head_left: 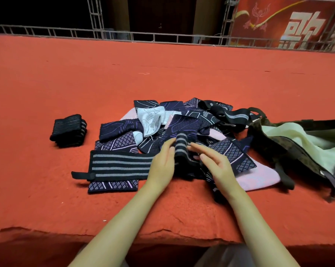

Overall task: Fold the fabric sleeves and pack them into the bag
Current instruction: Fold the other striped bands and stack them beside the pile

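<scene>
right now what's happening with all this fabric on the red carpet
A person is folding a black wrap with grey stripes, their left hand and right hand pressed against either side of it over a heap of patterned sleeves. One folded bundle sits apart to the left. The open camouflage bag lies to the right; no sleeves show inside it.

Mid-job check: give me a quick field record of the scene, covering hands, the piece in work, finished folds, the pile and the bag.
left hand: touches the striped black sleeve, fingers straight
right hand: open, fingers on the same sleeve
piece in work: striped black sleeve, raised between both hands
folded stack: striped black, apart to the left of the pile
pile: unfolded navy, pink and pale sleeves
bag: dark, open, pale green lining, right of the pile
surface: red carpet
</scene>
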The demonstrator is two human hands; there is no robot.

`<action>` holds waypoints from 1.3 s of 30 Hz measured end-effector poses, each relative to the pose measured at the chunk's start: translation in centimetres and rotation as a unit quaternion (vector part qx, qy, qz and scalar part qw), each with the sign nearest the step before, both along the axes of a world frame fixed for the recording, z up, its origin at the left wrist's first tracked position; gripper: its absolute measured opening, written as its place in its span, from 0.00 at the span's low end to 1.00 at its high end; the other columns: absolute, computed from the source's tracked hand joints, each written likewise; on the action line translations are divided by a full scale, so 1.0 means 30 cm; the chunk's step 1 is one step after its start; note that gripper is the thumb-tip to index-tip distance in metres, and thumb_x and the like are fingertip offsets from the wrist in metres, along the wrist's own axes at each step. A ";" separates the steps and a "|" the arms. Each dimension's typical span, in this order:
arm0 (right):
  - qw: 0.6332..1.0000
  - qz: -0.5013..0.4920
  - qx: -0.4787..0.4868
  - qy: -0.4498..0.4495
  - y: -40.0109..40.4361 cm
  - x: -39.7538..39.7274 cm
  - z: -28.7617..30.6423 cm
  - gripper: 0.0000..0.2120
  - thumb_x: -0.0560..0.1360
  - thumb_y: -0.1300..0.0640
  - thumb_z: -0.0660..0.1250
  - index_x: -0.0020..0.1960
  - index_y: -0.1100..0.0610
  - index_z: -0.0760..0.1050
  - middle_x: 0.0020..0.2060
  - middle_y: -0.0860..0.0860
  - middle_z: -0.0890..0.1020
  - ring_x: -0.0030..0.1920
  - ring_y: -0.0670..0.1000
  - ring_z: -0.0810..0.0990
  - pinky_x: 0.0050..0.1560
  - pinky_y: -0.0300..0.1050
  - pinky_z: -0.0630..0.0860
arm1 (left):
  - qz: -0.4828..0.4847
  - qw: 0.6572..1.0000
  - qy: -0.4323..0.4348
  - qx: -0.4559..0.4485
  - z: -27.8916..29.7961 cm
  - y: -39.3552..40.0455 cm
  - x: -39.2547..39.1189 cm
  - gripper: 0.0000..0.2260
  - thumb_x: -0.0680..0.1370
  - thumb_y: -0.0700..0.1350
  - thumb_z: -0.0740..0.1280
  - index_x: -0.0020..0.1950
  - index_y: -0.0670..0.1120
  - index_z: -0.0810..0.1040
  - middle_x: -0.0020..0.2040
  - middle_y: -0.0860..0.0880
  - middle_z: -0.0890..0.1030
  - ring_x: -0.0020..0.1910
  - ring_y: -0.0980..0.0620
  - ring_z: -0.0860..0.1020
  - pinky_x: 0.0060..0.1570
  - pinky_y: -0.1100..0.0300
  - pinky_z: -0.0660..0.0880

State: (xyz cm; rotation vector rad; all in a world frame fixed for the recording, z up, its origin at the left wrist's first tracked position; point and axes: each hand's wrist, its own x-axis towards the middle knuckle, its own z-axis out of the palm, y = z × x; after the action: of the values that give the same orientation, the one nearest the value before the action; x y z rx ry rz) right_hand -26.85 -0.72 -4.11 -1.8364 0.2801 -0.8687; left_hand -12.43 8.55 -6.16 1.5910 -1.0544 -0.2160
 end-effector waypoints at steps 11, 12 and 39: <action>0.991 -0.064 -0.104 0.055 0.005 0.016 -0.031 0.10 0.76 0.64 0.66 0.53 0.56 0.82 0.59 0.49 0.80 0.61 0.37 0.75 0.59 0.30 0.70 | 0.041 0.992 0.115 0.036 -0.003 0.027 0.054 0.15 0.77 0.43 0.65 0.63 0.50 0.72 0.56 0.49 0.79 0.55 0.55 0.77 0.58 0.61 0.71; 0.991 -0.085 -0.086 0.064 0.003 0.023 -0.031 0.10 0.76 0.63 0.67 0.54 0.55 0.82 0.58 0.48 0.80 0.58 0.36 0.76 0.54 0.30 0.71 | 0.058 0.992 0.098 0.049 -0.002 0.033 0.055 0.14 0.76 0.42 0.65 0.62 0.50 0.74 0.52 0.50 0.80 0.50 0.57 0.78 0.55 0.61 0.72; 0.968 -0.238 0.014 0.084 0.009 0.139 -0.016 0.06 0.72 0.53 0.72 0.48 0.51 0.79 0.43 0.44 0.83 0.46 0.45 0.80 0.52 0.45 0.75 | 0.020 1.000 -0.008 -0.014 0.010 0.055 0.055 0.16 0.74 0.34 0.66 0.57 0.50 0.78 0.49 0.51 0.76 0.42 0.61 0.76 0.42 0.70 0.73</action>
State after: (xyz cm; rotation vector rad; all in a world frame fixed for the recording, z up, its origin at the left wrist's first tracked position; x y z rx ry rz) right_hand -22.68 -0.44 -4.58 -1.8491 0.8628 -1.0234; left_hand -10.79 10.19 -5.87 1.5888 -1.0319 -0.1612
